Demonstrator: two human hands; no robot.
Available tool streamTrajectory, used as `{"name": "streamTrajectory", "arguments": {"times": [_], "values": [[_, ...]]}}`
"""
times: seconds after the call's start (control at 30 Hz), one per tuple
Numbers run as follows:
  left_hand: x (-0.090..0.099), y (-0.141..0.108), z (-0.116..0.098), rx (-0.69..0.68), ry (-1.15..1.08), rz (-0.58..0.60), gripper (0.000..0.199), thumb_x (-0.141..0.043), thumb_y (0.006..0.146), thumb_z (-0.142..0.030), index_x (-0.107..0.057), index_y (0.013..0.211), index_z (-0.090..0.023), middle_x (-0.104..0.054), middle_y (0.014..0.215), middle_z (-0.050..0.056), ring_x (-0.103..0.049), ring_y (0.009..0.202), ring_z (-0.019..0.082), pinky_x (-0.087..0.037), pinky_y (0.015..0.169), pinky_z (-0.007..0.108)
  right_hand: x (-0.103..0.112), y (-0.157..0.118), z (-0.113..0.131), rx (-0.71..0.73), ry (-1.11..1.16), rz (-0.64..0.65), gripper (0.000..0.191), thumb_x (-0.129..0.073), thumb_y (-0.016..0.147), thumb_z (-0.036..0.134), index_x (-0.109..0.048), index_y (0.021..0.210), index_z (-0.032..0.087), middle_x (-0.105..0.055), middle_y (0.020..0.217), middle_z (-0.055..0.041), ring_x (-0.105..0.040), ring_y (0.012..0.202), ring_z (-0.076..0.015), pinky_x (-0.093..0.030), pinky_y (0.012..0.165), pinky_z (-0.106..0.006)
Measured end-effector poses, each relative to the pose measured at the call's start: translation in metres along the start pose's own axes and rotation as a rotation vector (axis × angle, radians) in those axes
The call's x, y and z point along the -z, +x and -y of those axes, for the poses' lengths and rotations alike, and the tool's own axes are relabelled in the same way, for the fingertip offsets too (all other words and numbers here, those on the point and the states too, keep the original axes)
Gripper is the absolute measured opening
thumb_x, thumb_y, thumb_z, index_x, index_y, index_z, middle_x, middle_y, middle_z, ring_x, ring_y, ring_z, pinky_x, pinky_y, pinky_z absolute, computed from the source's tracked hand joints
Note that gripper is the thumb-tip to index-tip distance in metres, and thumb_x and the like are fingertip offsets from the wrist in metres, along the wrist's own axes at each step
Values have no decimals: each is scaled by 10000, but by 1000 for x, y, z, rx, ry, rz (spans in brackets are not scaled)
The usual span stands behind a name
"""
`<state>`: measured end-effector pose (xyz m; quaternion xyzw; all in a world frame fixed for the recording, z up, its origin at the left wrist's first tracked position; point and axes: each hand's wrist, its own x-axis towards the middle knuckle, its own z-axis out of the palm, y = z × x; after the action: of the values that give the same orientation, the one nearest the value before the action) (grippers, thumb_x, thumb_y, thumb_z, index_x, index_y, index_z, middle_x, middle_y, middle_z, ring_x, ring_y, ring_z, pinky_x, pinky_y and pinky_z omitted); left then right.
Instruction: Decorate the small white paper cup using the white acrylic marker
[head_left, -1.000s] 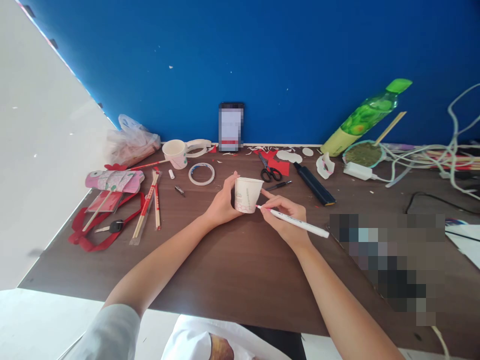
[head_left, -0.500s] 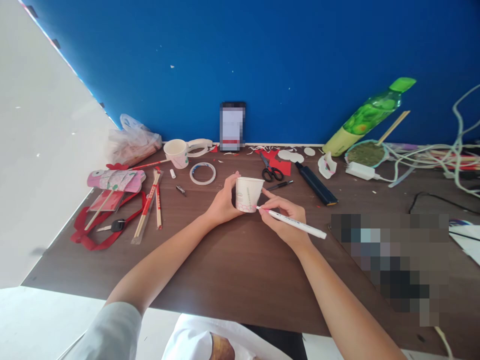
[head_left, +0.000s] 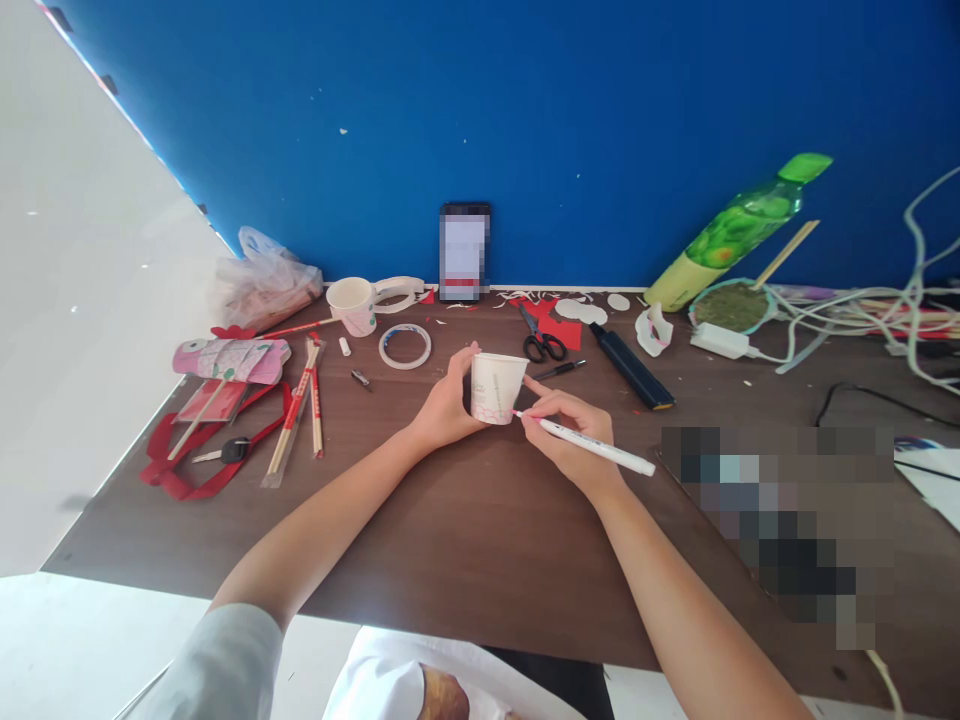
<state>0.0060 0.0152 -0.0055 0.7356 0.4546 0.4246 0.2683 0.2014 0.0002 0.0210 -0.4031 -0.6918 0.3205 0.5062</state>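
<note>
A white paper cup (head_left: 498, 385) stands tilted slightly in my left hand (head_left: 448, 405), which grips it from the left side. Pink scalloped lines run along the cup's lower edge, and grey print shows on its side. My right hand (head_left: 571, 438) pinches a white marker (head_left: 600, 449) with a pink tip. That tip is at the cup's lower right edge; whether it touches cannot be told. Behind my right hand lie a black pen (head_left: 559, 370) and black-handled scissors (head_left: 546, 346). A roll of tape (head_left: 405, 346) rests left of the cup.
A phone (head_left: 464, 255) leans against the blue panel. Another paper cup (head_left: 352, 304), wrapped chopsticks (head_left: 294, 415), a key (head_left: 225, 452) and red ribbon are on the left. To the right are a black stick-shaped case (head_left: 632, 368), a green bottle (head_left: 724, 240) and white cables.
The marker's tip has shifted very slightly along the cup's lower right edge. My left hand keeps its hold on the cup.
</note>
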Motion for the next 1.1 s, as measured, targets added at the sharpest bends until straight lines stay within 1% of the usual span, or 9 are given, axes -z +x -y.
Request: {"name": "streamTrajectory", "arguments": {"times": [0.27, 0.4, 0.57, 0.73, 0.87, 0.97, 1.0, 1.1], "values": [[0, 0, -2, 1, -4, -5, 1064, -836, 629, -419, -140, 1419, -258, -308, 1517, 197, -479, 1327, 336, -476, 1023, 446, 1, 0, 2, -9, -30, 14, 138, -686, 685, 166, -620, 583, 233, -699, 659, -27, -690, 1065, -326, -551, 902, -401], [0, 1, -1, 1, -16, -8, 1072, -844, 611, -440, -157, 1412, -252, -305, 1515, 199, -471, 1334, 337, -468, 1035, 438, 3, 1, 3, -2, -32, 43, 154, -686, 682, 154, -620, 566, 232, -682, 622, -22, -676, 1090, -332, -549, 905, -394], [0, 0, -2, 40, -4, 4, 1074, -827, 626, -447, -142, 1423, -224, -295, 1520, 210, -438, 1358, 345, -427, 1073, 450, 3, 1, 2, -26, 49, 5, 126, -700, 687, 163, -640, 595, 224, -720, 682, -36, -687, 1063, -341, -543, 930, -428], [2, 1, -5, 59, -5, 21, 1057, -801, 640, -499, -149, 1421, -212, -281, 1524, 220, -425, 1366, 355, -441, 1058, 454, 0, -1, 3, -13, 61, -4, 99, -707, 691, 162, -660, 629, 222, -742, 725, -48, -670, 1097, -336, -545, 938, -422], [1, 1, -2, 40, -1, 21, 1050, -797, 641, -502, -150, 1415, -211, -281, 1519, 224, -416, 1370, 362, -443, 1055, 463, -2, -1, 4, -8, 39, -8, 96, -710, 691, 159, -670, 633, 225, -753, 740, -48, -672, 1095, -328, -553, 932, -409], [0, 0, 1, 17, 14, 15, 1042, -793, 651, -497, -146, 1417, -214, -278, 1513, 227, -423, 1361, 363, -446, 1048, 475, -2, -1, 5, -6, 41, 12, 98, -708, 692, 155, -676, 634, 227, -750, 720, -41, -661, 1115, -329, -554, 932, -406], [-1, 0, 2, 2, 23, 6, 1040, -792, 655, -494, -146, 1419, -213, -276, 1511, 226, -410, 1369, 363, -433, 1061, 483, -1, -1, 5, -7, 50, 20, 99, -708, 692, 155, -676, 632, 227, -747, 712, -38, -656, 1123, -329, -552, 936, -407], [-2, 0, 4, -62, 76, -57, 1024, -799, 656, -482, -175, 1420, -206, -276, 1492, 215, -297, 1425, 368, -359, 1121, 511, 0, -1, 4, -27, 103, 25, 100, -712, 696, 160, -677, 631, 227, -741, 707, -31, -653, 1127, -332, -539, 961, -421]]}}
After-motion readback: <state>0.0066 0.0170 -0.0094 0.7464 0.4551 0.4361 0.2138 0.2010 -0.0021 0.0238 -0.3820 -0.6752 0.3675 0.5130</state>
